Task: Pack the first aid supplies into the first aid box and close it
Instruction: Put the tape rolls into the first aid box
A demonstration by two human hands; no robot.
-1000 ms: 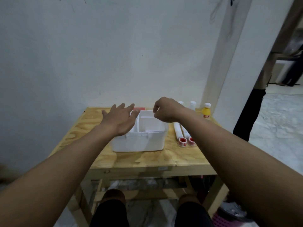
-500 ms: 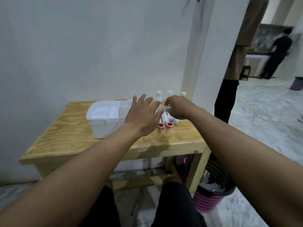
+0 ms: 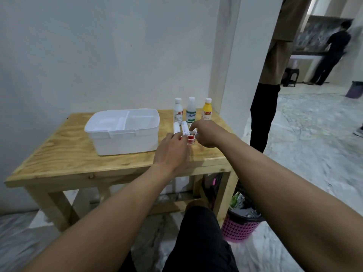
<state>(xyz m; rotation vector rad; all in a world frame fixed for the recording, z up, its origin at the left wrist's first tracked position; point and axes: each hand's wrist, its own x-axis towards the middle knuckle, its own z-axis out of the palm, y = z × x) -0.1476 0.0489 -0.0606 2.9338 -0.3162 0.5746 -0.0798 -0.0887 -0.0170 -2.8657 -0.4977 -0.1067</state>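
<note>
An open white first aid box (image 3: 121,132) with inner compartments stands on the wooden table (image 3: 64,154). Right of it lie two white rolls (image 3: 184,127) with red end caps (image 3: 190,139), side by side. Behind them stand three bottles: a white one (image 3: 178,111), a white and green one (image 3: 191,112) and a yellow one (image 3: 207,111). My left hand (image 3: 170,152) rests with spread fingers on the near ends of the rolls. My right hand (image 3: 206,134) is curled just right of the rolls, its fingertips pinched on a small white roll (image 3: 193,131) that is mostly hidden.
The table stands against a white wall, and its right edge is near a pillar. A person (image 3: 269,91) stands close beyond that edge. A pink basket (image 3: 239,226) sits on the floor by the right table leg. Another person (image 3: 332,55) is far back right.
The view has swung right. Both hands moved from the box to the rolls beside it; my left hand came down onto their ends and my right hand closed by them.
</note>
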